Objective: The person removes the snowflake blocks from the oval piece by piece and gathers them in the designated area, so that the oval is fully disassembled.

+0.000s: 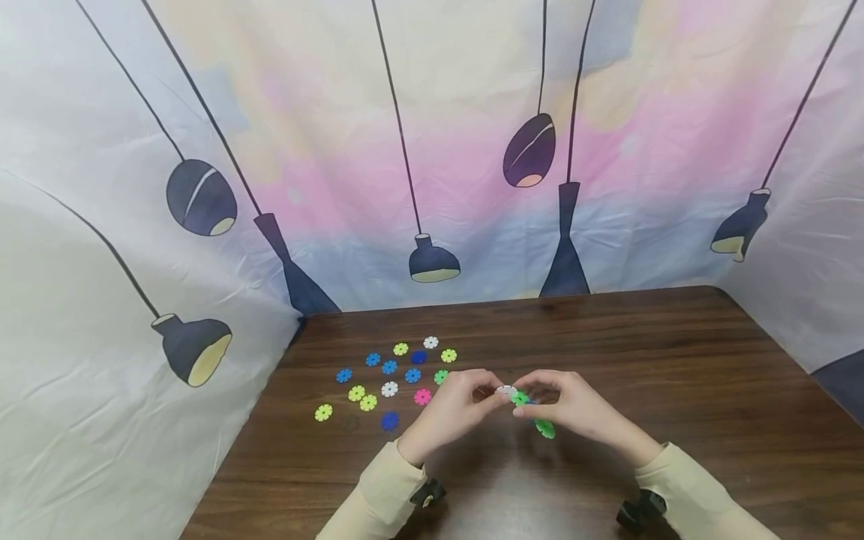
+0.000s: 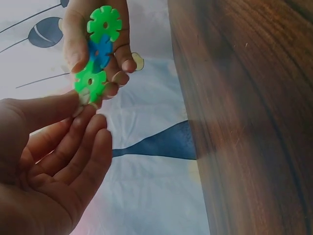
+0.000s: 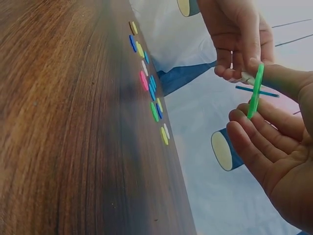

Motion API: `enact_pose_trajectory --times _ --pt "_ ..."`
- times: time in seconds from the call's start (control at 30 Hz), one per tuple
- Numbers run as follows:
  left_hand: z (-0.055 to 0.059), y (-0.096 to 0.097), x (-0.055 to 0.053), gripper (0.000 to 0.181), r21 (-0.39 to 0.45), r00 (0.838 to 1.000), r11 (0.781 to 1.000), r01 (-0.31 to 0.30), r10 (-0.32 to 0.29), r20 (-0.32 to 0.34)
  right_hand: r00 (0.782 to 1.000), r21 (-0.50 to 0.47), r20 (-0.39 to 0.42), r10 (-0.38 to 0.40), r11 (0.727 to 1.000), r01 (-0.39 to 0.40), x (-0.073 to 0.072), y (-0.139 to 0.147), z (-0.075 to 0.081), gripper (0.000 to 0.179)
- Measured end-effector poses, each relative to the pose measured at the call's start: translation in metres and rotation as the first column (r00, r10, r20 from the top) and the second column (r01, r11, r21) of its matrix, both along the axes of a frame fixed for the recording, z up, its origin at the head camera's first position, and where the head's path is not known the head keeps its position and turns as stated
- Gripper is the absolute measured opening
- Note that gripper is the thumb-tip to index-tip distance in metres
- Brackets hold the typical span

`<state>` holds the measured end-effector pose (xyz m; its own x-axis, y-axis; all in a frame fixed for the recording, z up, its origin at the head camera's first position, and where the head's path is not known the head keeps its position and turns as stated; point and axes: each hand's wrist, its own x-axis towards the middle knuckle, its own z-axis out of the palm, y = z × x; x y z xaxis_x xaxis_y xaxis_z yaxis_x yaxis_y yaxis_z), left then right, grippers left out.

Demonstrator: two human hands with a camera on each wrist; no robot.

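Note:
My left hand (image 1: 448, 411) pinches a small white notched disc (image 1: 506, 390) between thumb and fingers above the table. Against its edge stands a green notched disc (image 1: 519, 398); whether their slots are joined, I cannot tell. My right hand (image 1: 580, 409) holds the short chain that this green disc belongs to. A blue notched disc (image 2: 101, 51) sits crosswise in the middle of that chain, and another green disc (image 2: 105, 23) forms its far end. In the right wrist view, the end green disc (image 3: 256, 90) lies between the right thumb and fingers.
Loose notched discs lie on the brown table (image 1: 675, 360) left of the hands, among them a pink disc (image 1: 422, 397), a dark blue disc (image 1: 389, 421) and a yellow disc (image 1: 323, 412). A cloth backdrop (image 1: 472, 187) printed with lamps hangs behind the table.

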<state>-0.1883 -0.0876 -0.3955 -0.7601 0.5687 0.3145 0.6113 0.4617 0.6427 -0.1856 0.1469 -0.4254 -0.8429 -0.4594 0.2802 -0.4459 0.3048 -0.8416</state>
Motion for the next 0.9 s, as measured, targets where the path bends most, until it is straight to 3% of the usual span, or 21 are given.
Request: enact_pose_trajectory --times 0.43,0.73,0.9 --pt "-0.0077 0.0063 0.0055 0.013 0.093 0.988 0.995 -0.043 0.056 -0.142 0.999 -0.033 -0.023 -0.030 0.999 0.029 0.0020 -0.0006 0.0049 0.033" --pt "-0.0016 0.0020 0.0062 0.013 0.037 0.995 0.999 0.001 0.003 -0.099 0.997 -0.025 -0.070 0.043 0.999 -0.045 0.0008 0.0009 0.0013 0.030" --pt "-0.0021 0.0026 0.0065 0.012 0.055 0.992 0.998 -0.015 0.022 -0.125 0.996 -0.016 -0.094 0.002 1.000 -0.004 0.0013 -0.0009 0.0026 0.028"
